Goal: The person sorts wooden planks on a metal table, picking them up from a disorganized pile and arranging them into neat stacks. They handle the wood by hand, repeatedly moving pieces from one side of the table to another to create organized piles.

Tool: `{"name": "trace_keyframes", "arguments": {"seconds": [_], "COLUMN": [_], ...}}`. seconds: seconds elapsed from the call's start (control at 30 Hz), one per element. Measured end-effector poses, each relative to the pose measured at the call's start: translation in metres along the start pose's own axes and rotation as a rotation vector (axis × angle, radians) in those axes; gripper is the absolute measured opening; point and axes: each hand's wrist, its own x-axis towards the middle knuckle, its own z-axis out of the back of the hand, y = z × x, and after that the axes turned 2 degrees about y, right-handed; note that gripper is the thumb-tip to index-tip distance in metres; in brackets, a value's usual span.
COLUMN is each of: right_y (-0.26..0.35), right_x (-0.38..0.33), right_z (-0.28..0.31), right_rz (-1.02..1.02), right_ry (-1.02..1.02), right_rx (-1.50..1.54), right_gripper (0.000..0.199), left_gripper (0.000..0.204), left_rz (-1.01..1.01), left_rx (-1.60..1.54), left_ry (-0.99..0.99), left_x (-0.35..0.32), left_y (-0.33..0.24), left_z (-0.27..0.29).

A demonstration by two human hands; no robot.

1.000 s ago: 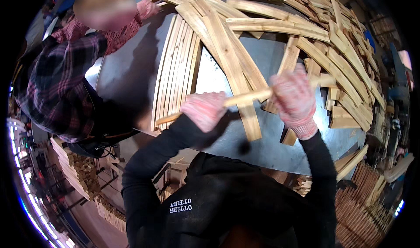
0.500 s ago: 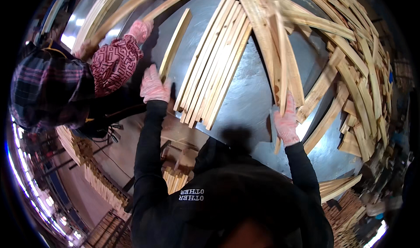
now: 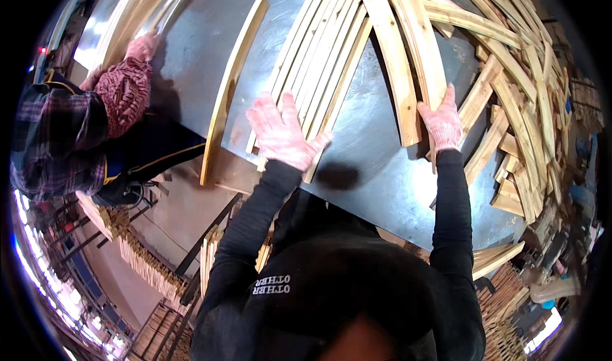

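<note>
Wooden slats [image 3: 319, 61] lie under the flat gloved left hand [image 3: 282, 131].

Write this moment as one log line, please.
left hand: flat on row of slats | right hand: on wide slat | surface: metal table

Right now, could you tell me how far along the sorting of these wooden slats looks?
A row of slats already lies side by side on the metal table. The left hand lies flat on their near ends; the right hand rests on two wider boards. A jumbled heap of slats at right remains unsorted.
</note>
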Motion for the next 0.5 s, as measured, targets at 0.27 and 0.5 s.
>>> {"name": "trace_keyframes", "arguments": {"seconds": [0.27, 0.5], "right_y": [0.033, -0.006], "right_x": [-0.03, -0.033], "right_z": [-0.037, 0.002], "right_rz": [0.024, -0.026], "right_ry": [-0.167, 0.072], "right_rx": [-0.019, 0.135], "right_gripper": [0.121, 0.117], "left_gripper": [0.094, 0.084], "left_rz": [-0.07, -0.44], "left_rx": [0.232, -0.229], "left_ry": [0.358, 0.384], "left_x": [-0.01, -0.036], "left_y": [-0.037, -0.058], "left_z": [-0.032, -0.047]}}
